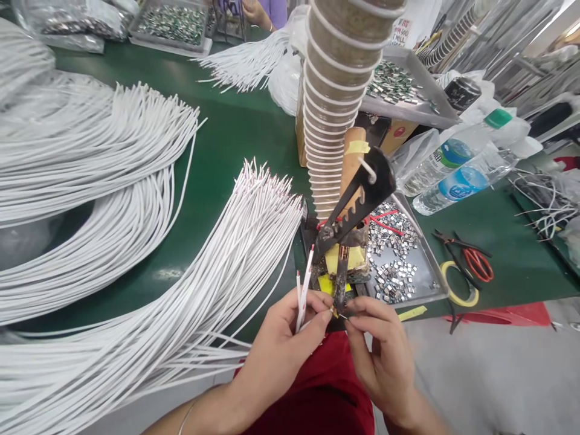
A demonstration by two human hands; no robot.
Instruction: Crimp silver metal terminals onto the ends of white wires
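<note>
My left hand is closed around white cables, whose ends with reddish inner wires point up between the fingers. Its thumb and forefinger pinch close to the lower tip of a soldering iron, which is clamped upright in a black metal stand. On the other side of that tip, my right hand is closed in a pinch. A thin, shiny bit shows at its fingertips, too small to name. What lies right at the iron's tip is largely hidden by the fingers.
A big bundle of white cables lies left. A metal tray of small metal connectors stands right, beside pliers and a tape roll. A ribbed hose hangs behind the iron; water bottles lean rightward. A co-worker's hand shows at the back.
</note>
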